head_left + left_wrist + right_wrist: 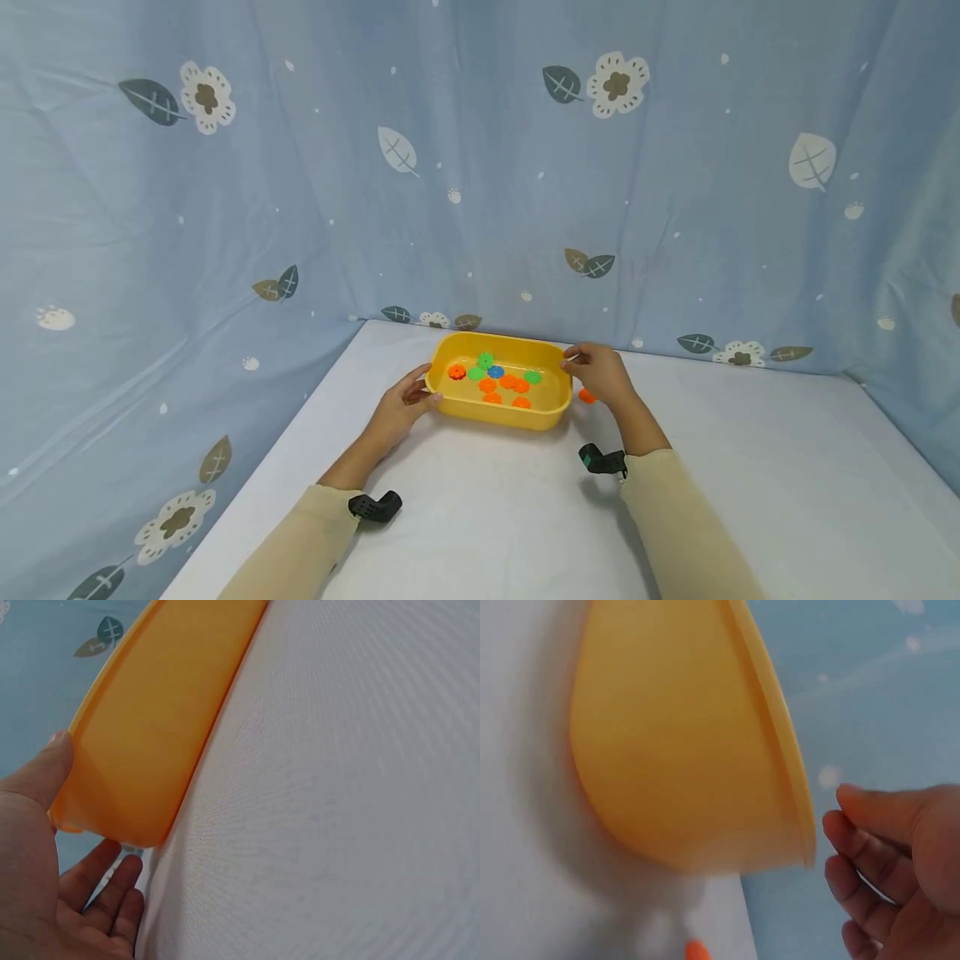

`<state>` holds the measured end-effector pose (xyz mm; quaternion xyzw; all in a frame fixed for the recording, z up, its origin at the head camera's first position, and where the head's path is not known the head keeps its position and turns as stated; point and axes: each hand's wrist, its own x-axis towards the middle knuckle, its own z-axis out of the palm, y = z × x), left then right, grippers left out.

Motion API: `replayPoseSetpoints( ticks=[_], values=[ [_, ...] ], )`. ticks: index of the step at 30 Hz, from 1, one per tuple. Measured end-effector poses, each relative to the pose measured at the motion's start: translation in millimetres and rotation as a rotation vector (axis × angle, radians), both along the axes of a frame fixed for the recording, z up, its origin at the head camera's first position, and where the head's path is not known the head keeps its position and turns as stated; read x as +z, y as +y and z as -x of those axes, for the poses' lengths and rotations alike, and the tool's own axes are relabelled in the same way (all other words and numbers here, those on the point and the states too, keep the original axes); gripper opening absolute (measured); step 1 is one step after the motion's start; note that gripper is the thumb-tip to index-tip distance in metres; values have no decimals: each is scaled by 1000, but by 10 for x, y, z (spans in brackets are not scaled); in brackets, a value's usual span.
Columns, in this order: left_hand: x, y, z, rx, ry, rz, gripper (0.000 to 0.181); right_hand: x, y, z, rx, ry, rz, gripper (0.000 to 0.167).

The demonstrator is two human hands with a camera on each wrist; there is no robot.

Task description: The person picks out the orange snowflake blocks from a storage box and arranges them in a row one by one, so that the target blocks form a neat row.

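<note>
A shallow yellow plastic basin [495,414] stands near the back of the white table. Inside it lie several small notched plastic discs: orange [457,372], green [532,377] and one blue [496,372]. My left hand [397,414] holds the basin's left end, its thumb [60,761] against the rim and fingers at the end wall. Beside the right rim is my right hand [600,372], fingers loosely bent; the right wrist view shows a small gap between its fingertips [840,825] and the rim. That end of the basin looks raised, with a shadow beneath.
An orange disc [587,396] lies on the table outside the basin, below the right hand. A blue patterned curtain [495,183] hangs behind and along the left of the white-covered table [480,517]. Each wrist wears a black camera [600,459].
</note>
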<state>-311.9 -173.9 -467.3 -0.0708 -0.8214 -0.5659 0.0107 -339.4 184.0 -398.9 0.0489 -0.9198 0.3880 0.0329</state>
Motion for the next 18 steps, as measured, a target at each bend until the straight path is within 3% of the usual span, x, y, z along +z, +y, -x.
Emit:
replayPoseSetpoints(
  ticks=[3,7,11,18],
  values=[
    [43,4,-38,-13,-3,4,67,-8,-171,-6,74,8,-41,19],
    [97,0,-42,-7,-10,8,66,-6,-397,66,185,-12,-171,14],
    [73,-16,-11,9,-13,15,67,-16,-571,127,261,-63,-280,15],
    [-8,-9,-8,-34,-16,-18,73,-124,-693,100,319,-65,-457,18]
  ],
)
